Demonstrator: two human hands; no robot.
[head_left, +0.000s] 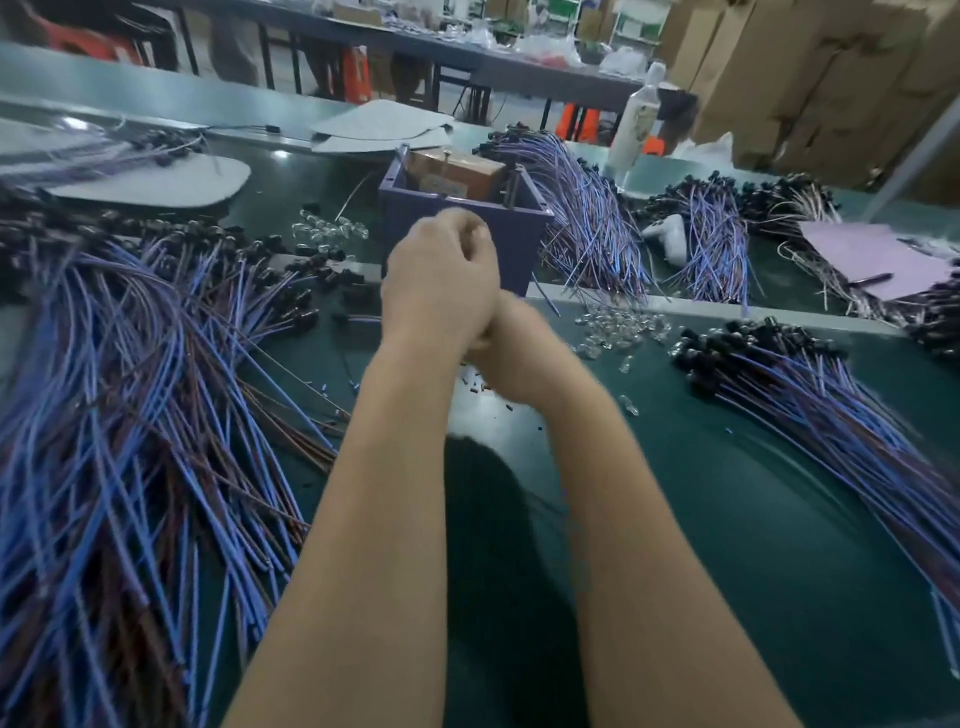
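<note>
Purple box (519, 244) partly hidden behind left hand (441, 280), fingers curled, hold unclear, right hand (514, 353) blurred, grip unclear

A dark green surface (727, 519) at a workshop station lies crowded with cabling. A broad heap of blue and brown wires (130, 415), tipped with black connectors, covers its left side; a second fan of wires (831, 405) spreads along the right. A purple box (467, 228) stands upright near the middle, with two more wire bundles (587, 208) (717, 244) just behind and to its right. Small clear caps (613, 327) lie loose in a pile right of the box, and tiny dark bits (483, 384) are scattered in front of it. A pink sheet (878, 260) lies at far right, a grey pad (156, 182) at rear left, and a white bottle (636, 124) stands at the back.
</note>
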